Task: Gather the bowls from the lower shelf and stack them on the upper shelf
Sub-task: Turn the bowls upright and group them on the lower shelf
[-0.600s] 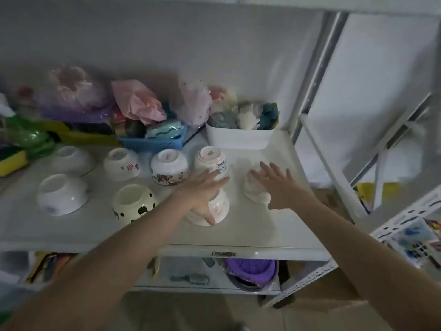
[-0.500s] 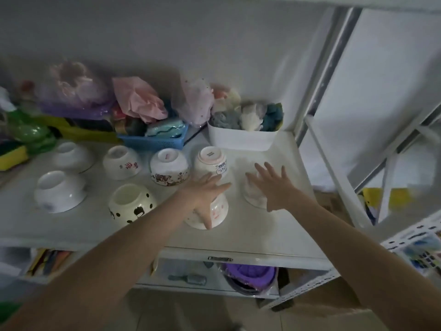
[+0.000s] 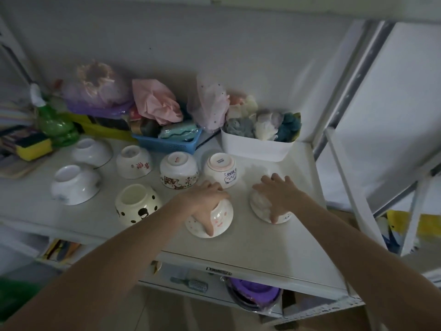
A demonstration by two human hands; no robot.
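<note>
The right hand [image 3: 279, 197] covers most of its bowl [image 3: 260, 206], perhaps patterned.

Bare shelf [image 3: 274, 247] in front; upturned bowls [image 3: 179, 174] and, seemingly, baskets [image 3: 256, 146] crowd behind.

Glazed ceramic bowls [image 3: 179, 172] are showing glossy at centre frame, standing on a smooth matt white shelf [image 3: 250, 244] beside a perforated blue plastic basket [image 3: 167, 144].
</note>
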